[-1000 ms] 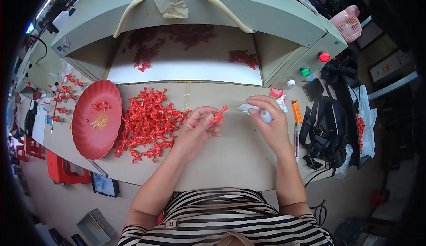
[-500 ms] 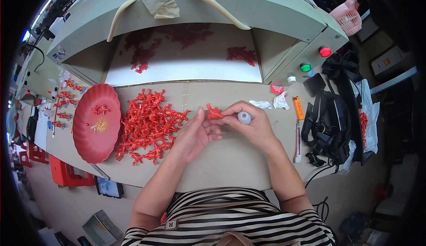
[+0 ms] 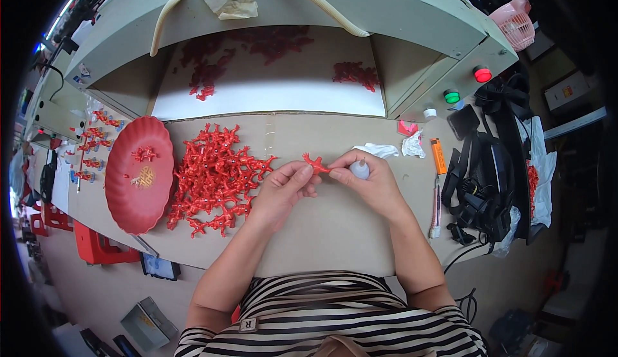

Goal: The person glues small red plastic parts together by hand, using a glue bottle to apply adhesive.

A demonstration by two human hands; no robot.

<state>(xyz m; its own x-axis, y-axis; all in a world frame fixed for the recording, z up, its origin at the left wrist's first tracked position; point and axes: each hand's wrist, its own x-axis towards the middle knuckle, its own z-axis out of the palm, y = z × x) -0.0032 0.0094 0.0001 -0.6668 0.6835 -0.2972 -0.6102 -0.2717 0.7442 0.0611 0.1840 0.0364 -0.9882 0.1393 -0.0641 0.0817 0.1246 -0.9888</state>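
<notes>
Far to the left of a heap of red figurines (image 3: 215,180), red-and-blue pieces (image 3: 94,145) sit in a column, and a scalloped red plate (image 3: 132,206) lies just beside the heap on that same side. Right of the heap, a worker's left hand (image 3: 285,192) pinches a single red figurine (image 3: 315,163) between thumb and fingers, over the tabletop (image 3: 328,241). The right hand (image 3: 368,183), farther from the heap, pinches the figurine's other end between thumb and forefinger, with a small pale bottle (image 3: 360,170) tucked in the same hand. The step in hand appears to be positioning the piece between both hands; the next move would seem to call for a steady pinch and care that the bottle does not knock it. Well right of the heap lie a white scrap (image 3: 376,150), crumpled tissue (image 3: 412,143), a slim orange item (image 3: 438,156) and, farthest out, a black bag (image 3: 483,190).
</notes>
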